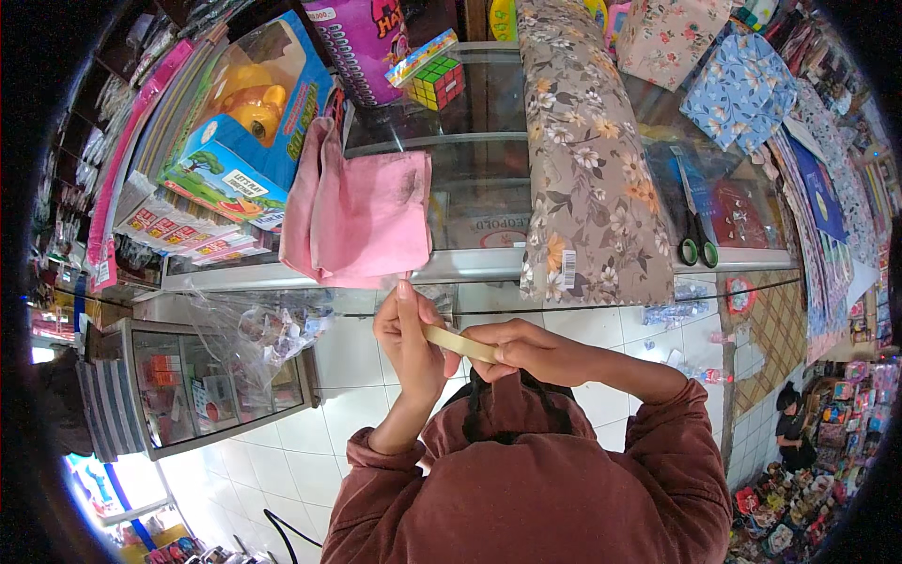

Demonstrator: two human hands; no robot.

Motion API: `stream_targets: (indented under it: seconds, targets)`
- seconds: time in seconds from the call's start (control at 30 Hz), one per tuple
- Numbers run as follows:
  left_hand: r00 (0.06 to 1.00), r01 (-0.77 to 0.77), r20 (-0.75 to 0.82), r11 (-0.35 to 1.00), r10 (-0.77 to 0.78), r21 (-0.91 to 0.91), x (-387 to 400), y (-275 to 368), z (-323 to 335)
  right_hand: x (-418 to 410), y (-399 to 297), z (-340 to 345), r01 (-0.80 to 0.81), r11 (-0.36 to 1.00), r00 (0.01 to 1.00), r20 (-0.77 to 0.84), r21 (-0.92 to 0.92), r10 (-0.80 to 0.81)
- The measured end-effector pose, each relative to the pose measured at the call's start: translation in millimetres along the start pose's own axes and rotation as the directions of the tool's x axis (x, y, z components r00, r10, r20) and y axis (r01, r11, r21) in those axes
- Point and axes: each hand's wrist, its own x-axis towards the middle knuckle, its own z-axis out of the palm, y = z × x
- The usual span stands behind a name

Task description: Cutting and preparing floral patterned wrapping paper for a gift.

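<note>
Between my hands is a narrow yellowish roll of adhesive tape (pixel 462 345), seen edge-on. At its left end my left hand (pixel 409 335) holds it, one finger pointing up towards the counter edge. My right hand (pixel 520 350) grips the other end, fingers curled round it. Just beyond my left hand lies a folded pink cloth (pixel 377 211) on the glass display counter (pixel 479 262). A long package in grey floral wrapping paper (pixel 592 169) lies across the counter, its near end overhanging the edge. Scissors (pixel 694 218) with black and green handles lie to its right.
On the left stand a boxed toy (pixel 243 120) and a purple container (pixel 356 49), with a puzzle cube (pixel 435 83) nearby. Blue floral wrapped item (pixel 740 92) sits at the right. Clear plastic film (pixel 246 338) hangs at the left edge. A person (pixel 795 426) is far right.
</note>
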Motion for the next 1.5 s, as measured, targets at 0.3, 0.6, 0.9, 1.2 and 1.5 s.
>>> stream_targets:
  seconds: [0.3,0.6,0.9,1.2,1.5]
  targets:
    - [1.000,0.004,0.002,1.000,-0.004,-0.021,2,2,2,1,8,-8,0.043,0.999,0.999,0.005,0.032,-0.043]
    - [0.994,0.098,0.037,0.995,-0.098,-0.008,17,3,-3,0,-8,-15,-0.017,0.988,0.999,-0.038,-0.151,0.011]
    - [0.755,0.294,0.457,0.866,-0.470,0.405,34,13,-21,0,-6,-7,0.339,0.496,0.844,0.025,-0.799,-0.536]
    - [0.600,0.068,0.710,0.908,-0.369,0.415,31,5,-18,9,12,0,0.420,0.001,0.770,0.356,-0.907,-0.529]
    - [0.435,-0.380,0.864,0.818,-0.253,0.431,29,29,-40,-5,-12,9,0.177,0.802,0.937,-0.152,-0.570,-0.315]
